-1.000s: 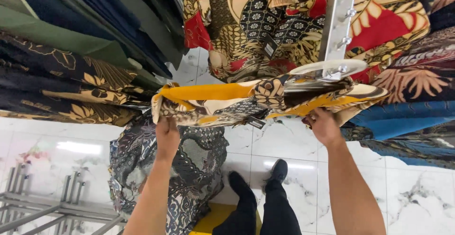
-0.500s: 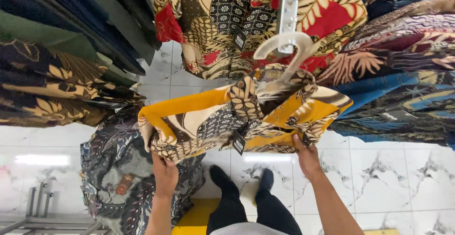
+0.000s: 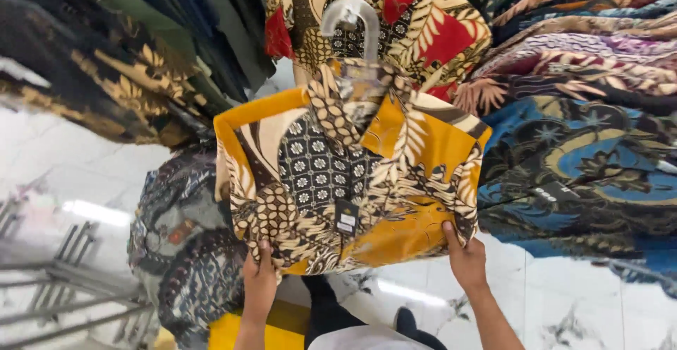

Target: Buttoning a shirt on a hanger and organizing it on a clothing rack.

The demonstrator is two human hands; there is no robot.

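Head view: both hands are gripping the bottom hem of a yellow patterned shirt (image 3: 352, 180), left hand (image 3: 259, 283) and right hand (image 3: 465, 258) with fingers closed on the fabric. It's on a clear plastic hanger (image 3: 350, 15), with a small dark rectangular tag (image 3: 346, 217) dangling at front centre, between racks of patterned shirts.

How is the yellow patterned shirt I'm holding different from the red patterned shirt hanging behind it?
The yellow shirt has a mustard-yellow ground with black and cream leaf and tile prints; the red shirt has red patches among cream leaves. The yellow shirt is held spread out by its lower edge, left hand and right hand each gripping a corner; the red shirt hangs untouched on the rack, partly hidden behind. Both carry busy batik-like leaf patterns.
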